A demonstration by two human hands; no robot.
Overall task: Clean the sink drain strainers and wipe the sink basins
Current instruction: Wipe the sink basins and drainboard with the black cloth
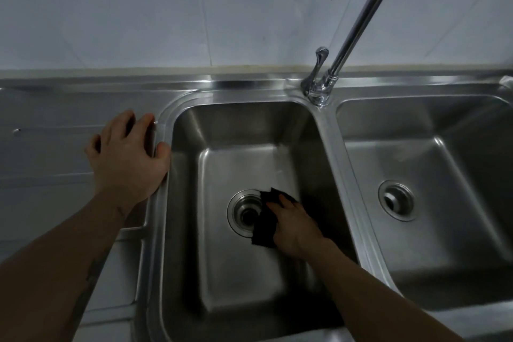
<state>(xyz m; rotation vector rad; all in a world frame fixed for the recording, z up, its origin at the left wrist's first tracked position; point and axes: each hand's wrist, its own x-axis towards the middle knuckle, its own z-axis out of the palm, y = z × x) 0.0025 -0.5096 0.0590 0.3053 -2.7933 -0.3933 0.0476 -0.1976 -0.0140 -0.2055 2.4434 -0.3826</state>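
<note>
Right hand (297,226) presses the cloth (266,223) flat beside the drain (245,212) — we circle its rim firmly; left hand (127,153), fingers released, braces us on the bench (55,119).

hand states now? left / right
Left hand: open, resting on the sink rim.
Right hand: open, fingers pressing the black cloth on the left basin floor.

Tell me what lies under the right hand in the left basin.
A black cloth lies under the right hand, pressed on the basin floor and overlapping the drain rim. Its covered part is hidden.
</note>
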